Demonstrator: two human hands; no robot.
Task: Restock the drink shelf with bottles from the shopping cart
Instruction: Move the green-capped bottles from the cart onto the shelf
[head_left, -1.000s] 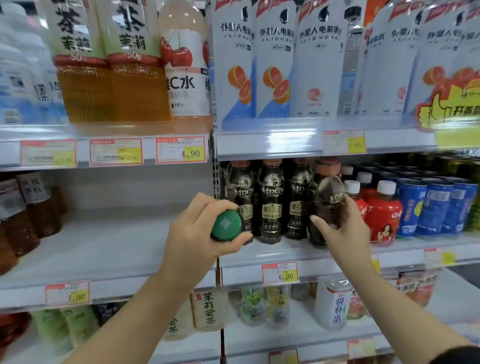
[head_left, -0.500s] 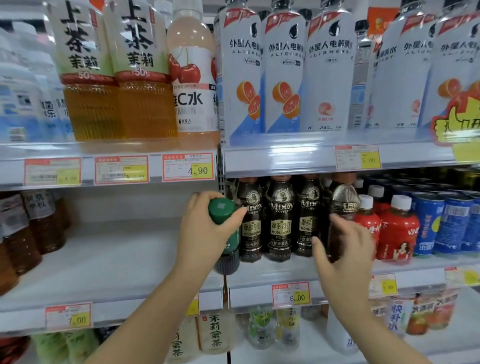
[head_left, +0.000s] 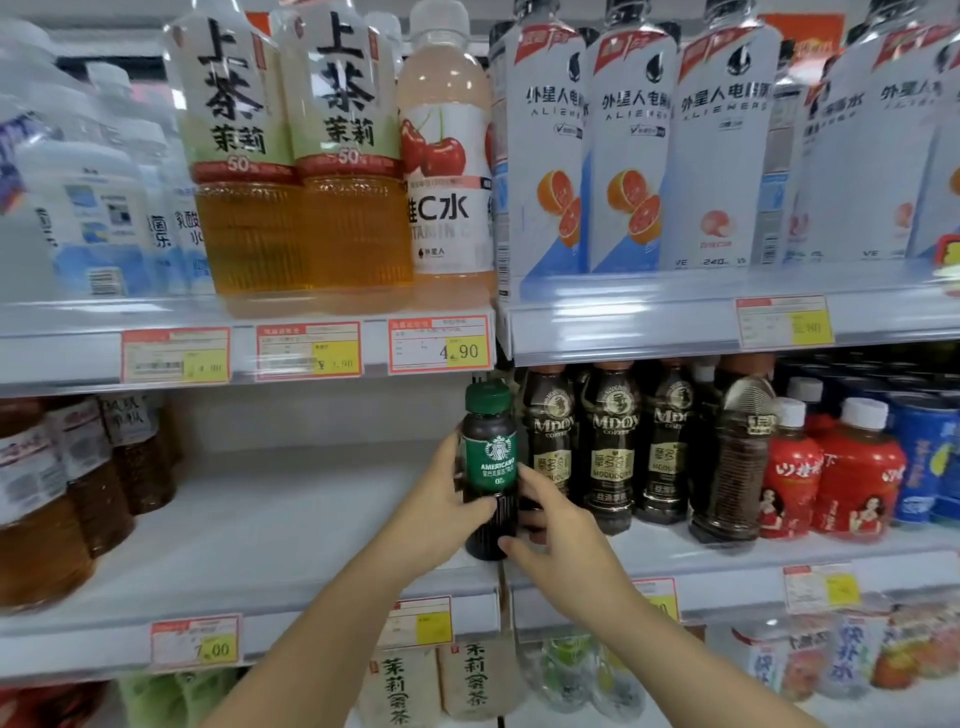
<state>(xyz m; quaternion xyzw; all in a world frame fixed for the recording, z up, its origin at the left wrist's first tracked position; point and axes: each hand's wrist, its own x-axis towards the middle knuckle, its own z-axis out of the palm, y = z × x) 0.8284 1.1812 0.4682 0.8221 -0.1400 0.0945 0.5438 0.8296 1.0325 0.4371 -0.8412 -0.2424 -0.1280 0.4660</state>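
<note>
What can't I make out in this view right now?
- Shopping cart: outside the head view.
- Green-capped bottle lower half: covered by left hand and right hand gripping it.
- Price tag below it: left forearm overlaps, print blurred.
- Rows behind the coffee bottles: hidden by them.

Up top we see two jasmine tea bottles, amber below their labels, just beside a cherry vitamin water and white grapefruit electrolyte bottles. A red-framed price tag beneath reads 4.90. One level down the drink shelf we find dark coffee bottles, red white-capped bottles, blue cans and, far left, brown tea bottles
</note>
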